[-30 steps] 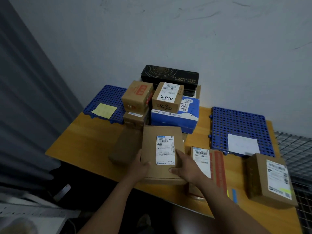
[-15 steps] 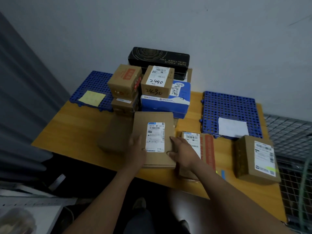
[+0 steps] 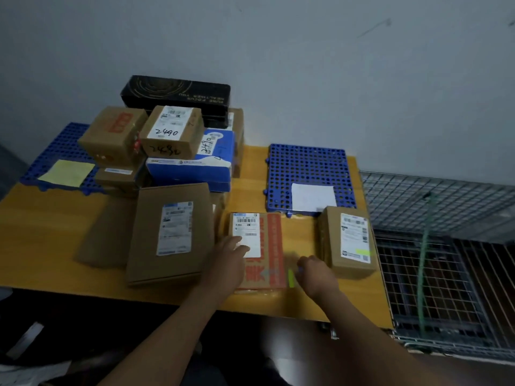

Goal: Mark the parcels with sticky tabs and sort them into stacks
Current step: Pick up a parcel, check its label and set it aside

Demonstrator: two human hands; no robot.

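My left hand (image 3: 229, 254) lies with straight fingers on the white label of a flat parcel with red tape (image 3: 271, 246) near the table's front edge. My right hand (image 3: 315, 271) is knuckles-up on the table just right of that parcel, fingertips down at the small green and blue sticky tabs (image 3: 291, 277). Blur hides whether it pinches one. A large flat brown parcel (image 3: 170, 232) lies to the left, touched by neither hand. To the right lies a brown parcel (image 3: 348, 240) with a green tab on its label.
A pile of parcels (image 3: 172, 132) stands at the back, topped by a black box (image 3: 175, 93). There are two blue perforated mats: the left mat (image 3: 55, 151) holds a yellow note, the right mat (image 3: 306, 162) a white sheet. A wire cage (image 3: 446, 246) stands right of the wooden table (image 3: 41, 232).
Both hands have left the large flat parcel and moved right. The left one now rests on the red-taped parcel, and the right one has reached the tabs. The camera panned right.
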